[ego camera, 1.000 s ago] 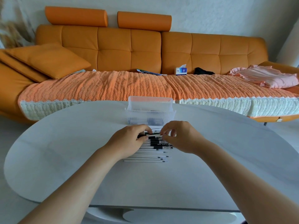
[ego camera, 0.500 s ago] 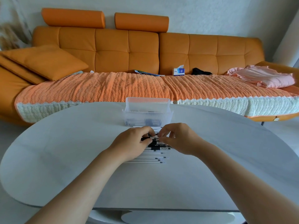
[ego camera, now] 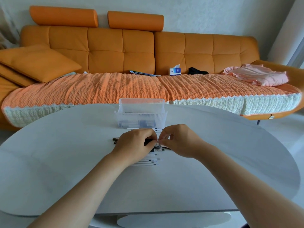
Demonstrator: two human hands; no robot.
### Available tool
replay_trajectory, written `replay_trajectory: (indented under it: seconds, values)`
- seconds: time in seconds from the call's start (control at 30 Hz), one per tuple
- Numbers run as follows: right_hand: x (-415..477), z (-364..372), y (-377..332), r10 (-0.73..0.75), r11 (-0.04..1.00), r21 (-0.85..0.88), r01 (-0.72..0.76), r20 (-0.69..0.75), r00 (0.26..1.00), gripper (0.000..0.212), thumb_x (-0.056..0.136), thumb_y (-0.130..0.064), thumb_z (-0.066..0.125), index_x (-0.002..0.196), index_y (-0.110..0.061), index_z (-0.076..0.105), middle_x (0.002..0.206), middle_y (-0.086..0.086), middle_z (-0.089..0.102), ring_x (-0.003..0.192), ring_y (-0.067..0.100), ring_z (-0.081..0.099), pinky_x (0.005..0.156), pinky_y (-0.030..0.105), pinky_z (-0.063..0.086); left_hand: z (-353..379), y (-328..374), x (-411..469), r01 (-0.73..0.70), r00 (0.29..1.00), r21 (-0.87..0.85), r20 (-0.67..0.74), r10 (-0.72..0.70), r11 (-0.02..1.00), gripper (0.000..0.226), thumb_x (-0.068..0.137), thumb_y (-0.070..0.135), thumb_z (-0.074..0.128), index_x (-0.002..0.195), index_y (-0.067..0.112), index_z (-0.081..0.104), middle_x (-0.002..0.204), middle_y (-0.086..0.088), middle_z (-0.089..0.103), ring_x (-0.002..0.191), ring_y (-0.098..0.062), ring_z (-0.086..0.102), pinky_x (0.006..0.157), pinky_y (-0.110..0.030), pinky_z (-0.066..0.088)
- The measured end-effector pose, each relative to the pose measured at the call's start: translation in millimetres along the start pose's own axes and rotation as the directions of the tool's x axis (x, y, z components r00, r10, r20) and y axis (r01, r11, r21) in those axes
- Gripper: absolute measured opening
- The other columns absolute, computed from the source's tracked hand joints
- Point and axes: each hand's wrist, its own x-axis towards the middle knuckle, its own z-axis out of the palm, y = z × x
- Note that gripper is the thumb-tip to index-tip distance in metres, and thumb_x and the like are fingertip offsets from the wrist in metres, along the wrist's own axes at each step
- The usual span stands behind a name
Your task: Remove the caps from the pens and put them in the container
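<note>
A row of white pens with black caps [ego camera: 151, 159] lies on the white table [ego camera: 65, 162], partly under my hands. My left hand [ego camera: 136, 145] grips the black end of one pen [ego camera: 148, 143] just above the row. My right hand [ego camera: 179, 140] pinches the same pen at its other end, fingertips almost touching the left hand's. A clear ribbed plastic container [ego camera: 141, 116] stands just beyond the pens, with several pens dimly visible inside. The held pen's middle is hidden by my fingers.
An orange sofa [ego camera: 115, 46] with a knitted orange throw runs behind the table. On it lie a cushion [ego camera: 36, 63], a tissue box [ego camera: 175, 70] and pink cloth [ego camera: 258, 74]. The table's front edge is near my forearms.
My hands have closed in until their fingertips meet over one pen. The camera tilted slightly, so the container and pens sit a little lower in view.
</note>
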Motion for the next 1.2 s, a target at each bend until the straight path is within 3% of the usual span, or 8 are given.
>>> replay_trajectory:
  seconds: [0.2, 0.3, 0.47, 0.57, 0.83, 0.97, 1.07, 1.2]
  values:
    - [1.3, -1.8, -0.4, 0.096, 0.988, 0.118, -0.098, 0.028, 0.995, 0.015, 0.088, -0.023, 0.068, 0.073, -0.026, 0.071, 0.070, -0.006, 0.069, 0.060, 0.008, 0.061, 0.062, 0.030, 0.052, 6.1, 4.9, -0.9, -0.098, 0.986, 0.074, -0.125, 0.107, 0.992, 0.005, 0.084, 0.025, 0.066, 0.083, 0.031, 0.064, 0.074, 0.017, 0.060, 0.061, -0.005, 0.048, 0.051, -0.012, 0.028]
    - [2.1, -4.8, -0.1, 0.114, 0.982, 0.142, -0.121, 0.055, 0.992, 0.018, 0.090, -0.020, 0.063, 0.076, -0.022, 0.073, 0.074, -0.002, 0.071, 0.056, 0.008, 0.059, 0.057, 0.025, 0.049, 5.3, 6.9, 0.0, -0.126, 0.978, 0.101, -0.156, 0.140, 0.987, 0.008, 0.082, 0.024, 0.067, 0.080, 0.030, 0.063, 0.074, 0.016, 0.060, 0.059, -0.004, 0.045, 0.049, -0.012, 0.027]
    - [-0.5, -8.2, 10.9, 0.145, 0.989, 0.016, -0.145, 0.038, 0.989, 0.008, 0.085, -0.030, 0.071, 0.078, -0.029, 0.072, 0.077, -0.012, 0.070, 0.063, -0.002, 0.060, 0.063, 0.023, 0.051, 6.8, 0.5, 1.2, -0.021, 0.996, 0.087, -0.079, 0.028, 0.996, 0.004, 0.089, 0.030, 0.059, 0.090, 0.031, 0.063, 0.089, 0.018, 0.066, 0.074, -0.005, 0.055, 0.057, -0.013, 0.032]
    - [-4.5, -10.9, 18.2, 0.157, 0.986, -0.071, -0.149, 0.111, 0.981, 0.005, 0.079, -0.027, 0.074, 0.079, -0.032, 0.073, 0.081, -0.017, 0.069, 0.069, -0.004, 0.060, 0.066, 0.019, 0.048, 5.8, -6.8, 2.3, 0.027, 0.999, 0.061, -0.035, -0.025, 0.998, 0.008, 0.091, 0.032, 0.059, 0.096, 0.033, 0.065, 0.097, 0.020, 0.066, 0.084, -0.005, 0.058, 0.066, -0.023, 0.043]
    - [-6.2, -10.4, 17.5, 0.156, 0.985, -0.106, -0.133, 0.258, 0.953, 0.012, 0.080, -0.029, 0.077, 0.089, -0.038, 0.077, 0.079, -0.021, 0.066, 0.072, -0.003, 0.060, 0.064, 0.012, 0.044, 5.9, -13.1, 1.6, 0.044, 0.997, 0.030, 0.059, -0.046, 0.999, 0.007, 0.093, 0.037, 0.059, 0.096, 0.035, 0.065, 0.094, 0.020, 0.064, 0.085, -0.005, 0.055, 0.074, -0.029, 0.047]
    - [-1.3, -14.6, 20.1, 0.153, 0.986, -0.080, -0.144, 0.128, 0.980, 0.012, 0.088, -0.030, 0.070, 0.096, -0.036, 0.075, 0.091, -0.017, 0.067, 0.074, -0.002, 0.058, 0.063, 0.012, 0.040, 4.1, -14.1, 1.4, 0.044, 0.997, 0.004, 0.069, -0.045, 0.999, 0.010, 0.093, 0.038, 0.060, 0.099, 0.035, 0.066, 0.097, 0.020, 0.064, 0.087, -0.004, 0.055, 0.076, -0.029, 0.048]
    - [5.6, -10.9, 24.8, 0.184, 0.974, -0.132, -0.185, -0.026, 0.983, 0.015, 0.094, -0.032, 0.062, 0.104, -0.036, 0.072, 0.100, -0.016, 0.066, 0.081, 0.001, 0.058, 0.069, 0.019, 0.047, 3.3, -17.4, 0.3, 0.060, 0.995, -0.033, 0.084, -0.057, 0.998, 0.009, 0.093, 0.039, 0.060, 0.100, 0.037, 0.065, 0.098, 0.021, 0.064, 0.088, -0.004, 0.056, 0.077, -0.029, 0.049]
    - [13.3, -0.9, 28.1, 0.226, 0.951, -0.210, -0.227, -0.027, 0.974, 0.021, 0.096, -0.037, 0.058, 0.114, -0.036, 0.069, 0.110, -0.015, 0.065, 0.089, 0.008, 0.057, 0.072, 0.025, 0.045, 1.6, -20.4, -1.0, 0.081, 0.993, -0.067, 0.092, -0.075, 0.994, 0.010, 0.092, 0.039, 0.060, 0.101, 0.037, 0.065, 0.096, 0.022, 0.062, 0.085, 0.000, 0.054, 0.070, -0.020, 0.043]
